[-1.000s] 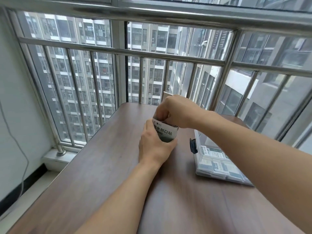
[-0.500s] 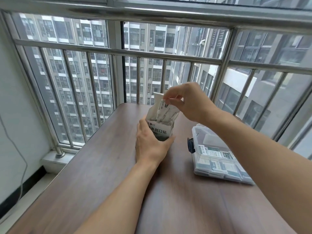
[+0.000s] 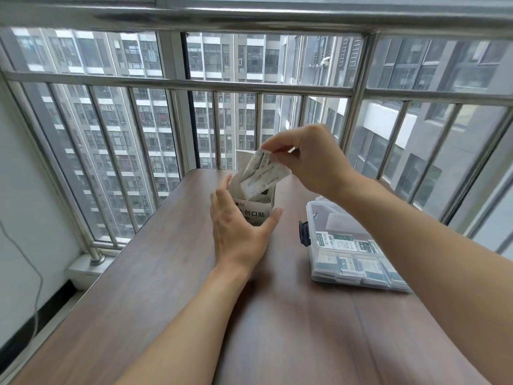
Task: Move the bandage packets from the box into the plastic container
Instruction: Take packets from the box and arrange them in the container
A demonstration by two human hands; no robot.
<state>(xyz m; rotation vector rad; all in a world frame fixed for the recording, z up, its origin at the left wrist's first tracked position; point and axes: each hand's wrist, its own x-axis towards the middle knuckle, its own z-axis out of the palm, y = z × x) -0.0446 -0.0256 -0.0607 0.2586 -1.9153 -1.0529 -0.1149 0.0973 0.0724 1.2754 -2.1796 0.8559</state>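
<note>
A white bandage box (image 3: 254,215) with printed characters stands open on the wooden table (image 3: 166,287). My left hand (image 3: 238,234) holds it from the near side, fingers along its left wall and thumb at its right edge. Above the opening, my right hand (image 3: 311,159) pinches a small bunch of white bandage packets (image 3: 263,176) by the upper ends; their lower ends still reach into the box. To the right lies the clear plastic container (image 3: 312,254), with several packets in its compartments and a dark latch (image 3: 304,234) on its left side.
A steel window railing (image 3: 177,84) runs close behind the table's far edge and along its left side. A thin cable (image 3: 36,276) hangs down the white wall at left. Bare tabletop stretches in front of the box and the container.
My right hand has risen from inside the box, drawing the packets up and out to the right. My left hand's hold on the box has loosened and spread.
</note>
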